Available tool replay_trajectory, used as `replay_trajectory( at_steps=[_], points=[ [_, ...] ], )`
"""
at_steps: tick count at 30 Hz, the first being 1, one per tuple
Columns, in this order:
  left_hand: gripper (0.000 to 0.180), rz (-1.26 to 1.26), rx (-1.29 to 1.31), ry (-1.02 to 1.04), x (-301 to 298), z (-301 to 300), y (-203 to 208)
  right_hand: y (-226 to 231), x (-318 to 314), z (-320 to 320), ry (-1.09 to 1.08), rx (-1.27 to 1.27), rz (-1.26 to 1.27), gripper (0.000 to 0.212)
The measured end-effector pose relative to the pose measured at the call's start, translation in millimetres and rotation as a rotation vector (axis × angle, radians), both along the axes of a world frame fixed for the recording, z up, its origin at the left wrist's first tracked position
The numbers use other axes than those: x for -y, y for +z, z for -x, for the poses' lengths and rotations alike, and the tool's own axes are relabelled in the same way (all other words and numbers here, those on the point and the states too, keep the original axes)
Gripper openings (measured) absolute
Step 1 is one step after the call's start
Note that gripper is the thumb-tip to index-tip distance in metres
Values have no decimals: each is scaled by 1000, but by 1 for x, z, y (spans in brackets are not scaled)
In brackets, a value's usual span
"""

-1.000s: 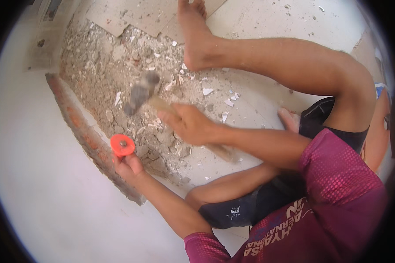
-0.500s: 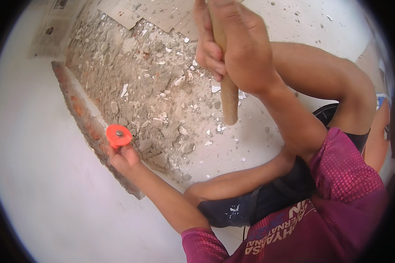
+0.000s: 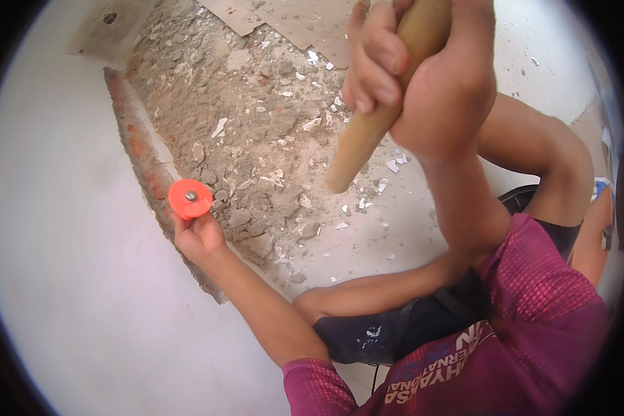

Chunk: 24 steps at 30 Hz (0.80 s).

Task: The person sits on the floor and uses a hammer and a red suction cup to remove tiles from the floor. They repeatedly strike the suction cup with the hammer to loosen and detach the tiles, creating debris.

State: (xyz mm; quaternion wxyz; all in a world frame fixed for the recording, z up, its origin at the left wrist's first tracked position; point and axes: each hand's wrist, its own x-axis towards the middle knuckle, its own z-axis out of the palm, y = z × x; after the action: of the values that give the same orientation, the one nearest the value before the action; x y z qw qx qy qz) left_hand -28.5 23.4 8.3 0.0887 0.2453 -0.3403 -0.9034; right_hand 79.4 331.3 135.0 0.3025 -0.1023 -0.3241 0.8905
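Observation:
My left hand (image 3: 200, 237) is closed around a chisel with a round orange hand guard (image 3: 180, 191). The chisel's metal end (image 3: 191, 196) shows at the guard's middle; its blade is hidden below. It is held over the channel (image 3: 140, 139) of exposed brick and mortar cut along the foot of the white wall. Raised high at the upper right, my right hand (image 3: 444, 90) grips a thick wooden handle (image 3: 367, 139). The handle's lower end slants down to the left, and its upper end runs out of the picture, so any tool head is hidden.
Broken plaster and mortar rubble (image 3: 256, 132) covers the floor beside the wall. Flattened cardboard (image 3: 284, 24) lies at the far side, and newspaper (image 3: 111, 28) sits by the far left corner. My bent bare leg (image 3: 534, 139) is at the right.
My right hand has come up larger in view and to the right, and the wooden handle has tipped from near upright to slanting. The left hand stays at the channel with the chisel.

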Motion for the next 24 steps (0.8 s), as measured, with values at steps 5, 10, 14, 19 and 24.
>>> replay_trajectory(
  at_steps=[5,10,14,19,24],
  points=[
    [36,-21,-31,-75,-7,3,9,-100,107,22,40,138,-632,34],
    [37,32,6,-60,5,10,-13,-142,111,18,545,320,-954,40],
    [36,-20,-38,-55,14,-8,-6,-81,54,22,286,301,-540,41],
    [35,-63,-54,-12,3,3,12,-93,114,34,-16,92,-504,37],
    [34,-65,-111,-66,32,3,0,-135,115,19,535,349,-1018,39]
  ],
)
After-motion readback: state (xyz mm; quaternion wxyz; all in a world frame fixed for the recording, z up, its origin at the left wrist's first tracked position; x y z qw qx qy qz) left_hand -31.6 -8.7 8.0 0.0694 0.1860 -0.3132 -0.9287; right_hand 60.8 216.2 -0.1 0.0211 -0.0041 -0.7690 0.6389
